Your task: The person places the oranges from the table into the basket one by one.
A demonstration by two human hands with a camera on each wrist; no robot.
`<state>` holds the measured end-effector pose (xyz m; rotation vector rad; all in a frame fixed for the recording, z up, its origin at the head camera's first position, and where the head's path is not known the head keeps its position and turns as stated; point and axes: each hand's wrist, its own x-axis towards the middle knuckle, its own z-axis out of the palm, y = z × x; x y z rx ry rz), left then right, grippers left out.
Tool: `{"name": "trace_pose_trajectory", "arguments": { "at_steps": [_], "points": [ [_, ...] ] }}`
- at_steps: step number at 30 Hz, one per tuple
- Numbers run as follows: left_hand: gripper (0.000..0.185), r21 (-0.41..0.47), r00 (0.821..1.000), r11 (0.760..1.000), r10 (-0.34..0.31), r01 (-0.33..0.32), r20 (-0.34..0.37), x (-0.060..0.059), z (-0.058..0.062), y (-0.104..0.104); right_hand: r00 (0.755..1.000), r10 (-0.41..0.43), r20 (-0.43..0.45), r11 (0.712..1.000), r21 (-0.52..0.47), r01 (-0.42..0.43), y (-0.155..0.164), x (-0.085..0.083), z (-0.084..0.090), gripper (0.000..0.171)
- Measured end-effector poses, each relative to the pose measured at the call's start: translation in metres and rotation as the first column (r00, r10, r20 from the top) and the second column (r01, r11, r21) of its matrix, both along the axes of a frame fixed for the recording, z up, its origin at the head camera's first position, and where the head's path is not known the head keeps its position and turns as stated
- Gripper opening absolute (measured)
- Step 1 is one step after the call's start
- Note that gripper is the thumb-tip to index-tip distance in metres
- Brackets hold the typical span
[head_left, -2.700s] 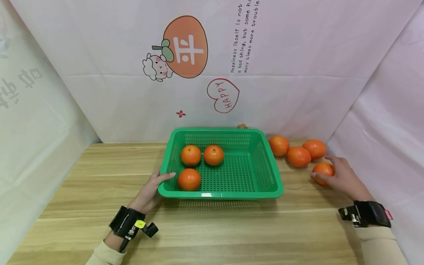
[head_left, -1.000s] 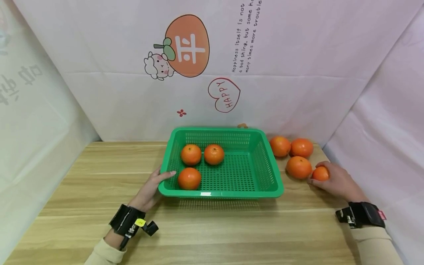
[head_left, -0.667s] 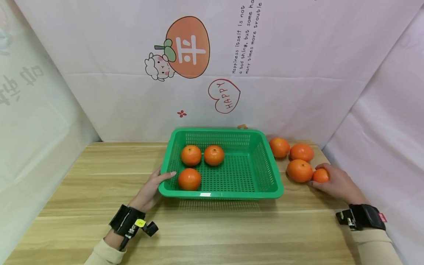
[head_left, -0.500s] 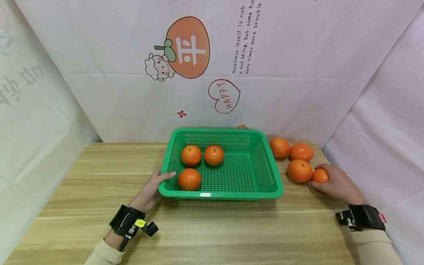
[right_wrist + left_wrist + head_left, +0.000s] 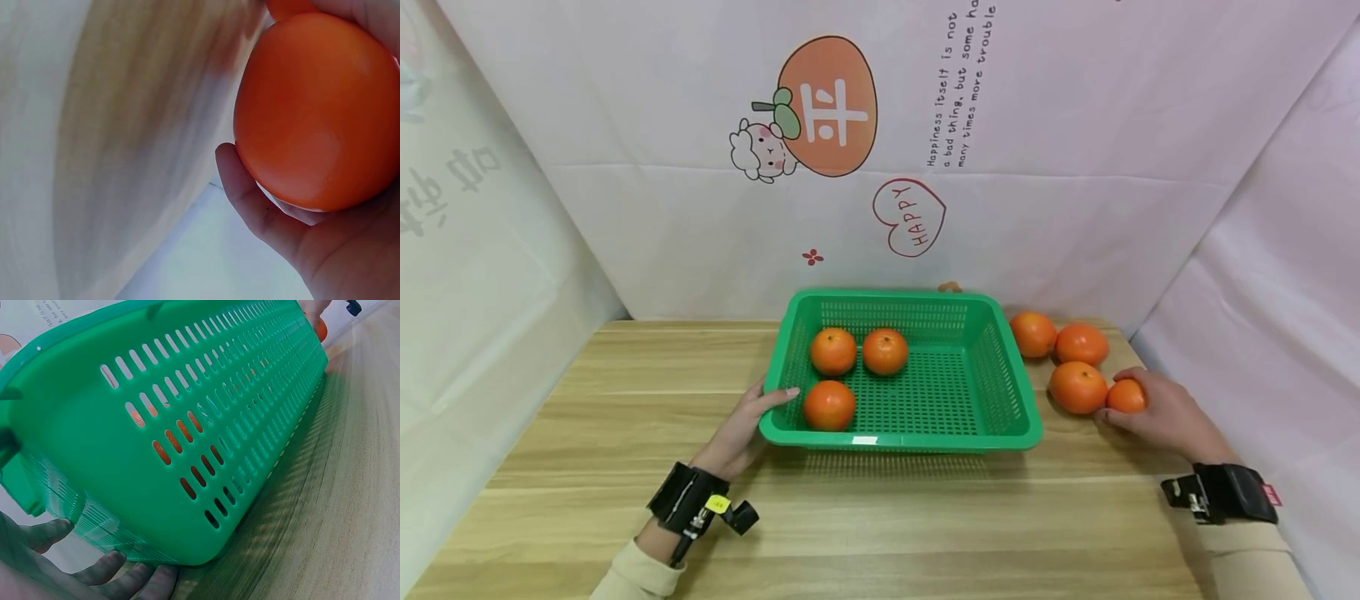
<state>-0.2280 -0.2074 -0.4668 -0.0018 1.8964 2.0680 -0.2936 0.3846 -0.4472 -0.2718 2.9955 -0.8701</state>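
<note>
A green plastic basket (image 5: 925,440) with slotted walls stands on the table, with three oranges inside at its left: a back-left orange (image 5: 832,352), a back-middle orange (image 5: 884,352) and a front orange (image 5: 829,406). My left hand (image 5: 741,433) grips the basket's left end, thumb over the rim, the other fingers outside against the wall. To the right, my right hand (image 5: 1168,417) holds an orange (image 5: 1126,397), thumb in front and fingers curled behind. In the right wrist view this orange (image 5: 319,112) fills the palm; its far side is hidden.
Three loose oranges lie between basket and right hand: one by the basket's corner (image 5: 1033,335), one at the back (image 5: 1082,344) and one in front (image 5: 1078,387), right beside the held orange. A wood-grain table (image 5: 880,533) meets printed white cloth (image 5: 1075,167) behind.
Since the earliest frame the loose oranges have shifted, and one now sits just left of the right hand. Over the last half second almost nothing moves; the left hand keeps its grip.
</note>
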Motion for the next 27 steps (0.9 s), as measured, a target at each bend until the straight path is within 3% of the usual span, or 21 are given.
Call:
{"name": "trace_pose_trajectory", "arguments": {
  "at_steps": [6,13,19,27],
  "points": [
    [0.077,0.002,1.0,1.0,0.002,-0.002,0.004,0.0,0.0,0.0,0.996,0.077,-0.04,0.996,-0.046,-0.079,-0.005,0.0,0.008,0.064],
    [0.076,-0.005,1.0,1.0,0.004,-0.004,0.001,0.001,0.0,0.0,0.996,0.088,-0.032,0.994,-0.058,-0.09,-0.009,0.0,0.016,0.051],
    [0.075,-0.013,1.0,1.0,0.004,-0.004,0.001,0.001,0.0,0.0,0.998,0.057,-0.034,0.998,-0.002,-0.057,-0.01,0.001,0.02,0.03],
    [0.075,-0.006,1.0,1.0,0.004,-0.004,0.002,0.001,0.0,0.0,0.989,0.137,-0.058,0.989,-0.052,-0.14,-0.013,-0.003,0.027,0.041]
  ]
}}
